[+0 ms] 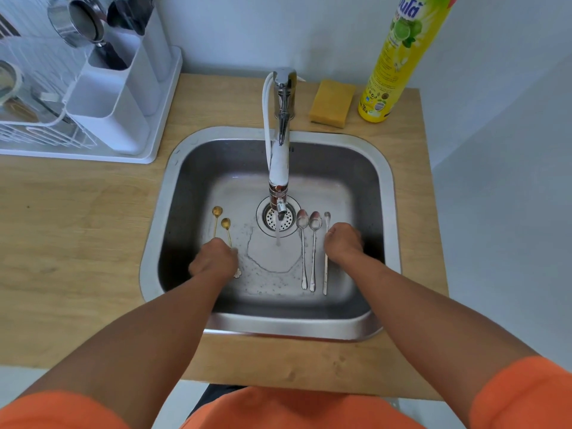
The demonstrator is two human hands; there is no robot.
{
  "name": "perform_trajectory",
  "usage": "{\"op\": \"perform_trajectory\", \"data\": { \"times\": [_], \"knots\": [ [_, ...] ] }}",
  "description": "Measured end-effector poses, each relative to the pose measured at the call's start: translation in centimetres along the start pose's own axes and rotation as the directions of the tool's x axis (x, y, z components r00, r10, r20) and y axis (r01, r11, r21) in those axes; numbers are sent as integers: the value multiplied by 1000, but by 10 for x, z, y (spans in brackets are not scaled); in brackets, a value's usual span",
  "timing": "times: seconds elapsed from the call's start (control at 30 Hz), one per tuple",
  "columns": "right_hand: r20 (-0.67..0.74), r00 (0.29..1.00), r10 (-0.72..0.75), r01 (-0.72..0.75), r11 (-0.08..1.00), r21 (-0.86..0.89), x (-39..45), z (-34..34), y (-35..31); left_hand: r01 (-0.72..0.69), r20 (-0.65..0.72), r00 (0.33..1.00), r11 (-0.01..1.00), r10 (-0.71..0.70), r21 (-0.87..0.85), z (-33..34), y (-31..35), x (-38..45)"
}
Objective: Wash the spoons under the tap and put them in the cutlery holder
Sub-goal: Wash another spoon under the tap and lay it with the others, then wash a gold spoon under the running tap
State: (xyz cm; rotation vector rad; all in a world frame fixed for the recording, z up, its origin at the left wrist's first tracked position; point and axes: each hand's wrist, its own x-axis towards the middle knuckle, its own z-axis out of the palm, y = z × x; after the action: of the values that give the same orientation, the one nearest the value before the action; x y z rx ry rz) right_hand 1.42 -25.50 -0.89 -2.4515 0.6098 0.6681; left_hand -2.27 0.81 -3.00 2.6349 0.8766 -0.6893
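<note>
Two gold spoons (pixel 221 224), three silver spoons (pixel 312 243), one tap (pixel 280 144), one sponge (pixel 331 103), one detergent bottle (pixel 399 57), two hands (pixel 213 258).

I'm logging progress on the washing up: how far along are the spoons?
Early. Done: the tap is running. In hand: the left hand is down on the two gold spoons, the right hand on the outermost of three silver spoons. Left: all five lie in the sink; none visibly moved to the cutlery holder.
</note>
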Motion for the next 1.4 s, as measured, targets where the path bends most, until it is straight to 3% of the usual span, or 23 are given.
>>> {"op": "perform_trajectory", "data": {
  "times": [0.3, 0.53, 0.8, 0.9, 0.97, 1.13, 1.4],
  "knots": [
    [36, 999, 3, 0, 997, -80, 12, 4, -3, -16, 182, 983, 999, 22, -35, -7, 11, -10],
    [62, 994, -85, 93, 984, -150, 8, 6, 2, 0, 206, 978, 984, 37, -178, -8, 26, -25],
    [75, 990, -117, 128, 979, -158, -4, 4, 0, -79, 191, 970, 939, 150, -335, -8, 45, -50],
    [17, 988, -152, 153, 969, -195, -11, 4, -6, -129, 191, 960, 928, 205, -350, -10, 50, -60],
    [37, 983, -182, 184, 981, -68, -15, 5, -13, -157, 188, 954, 925, 233, -347, -9, 53, -67],
    [305, 906, -292, 191, 927, 322, -28, 12, -32, -189, 199, 946, 935, 255, -299, -6, 56, -81],
    [324, 902, -285, 127, 892, 433, -37, 18, -28, -246, 202, 930, 928, 307, -279, 0, 52, -84]
  ]
}}
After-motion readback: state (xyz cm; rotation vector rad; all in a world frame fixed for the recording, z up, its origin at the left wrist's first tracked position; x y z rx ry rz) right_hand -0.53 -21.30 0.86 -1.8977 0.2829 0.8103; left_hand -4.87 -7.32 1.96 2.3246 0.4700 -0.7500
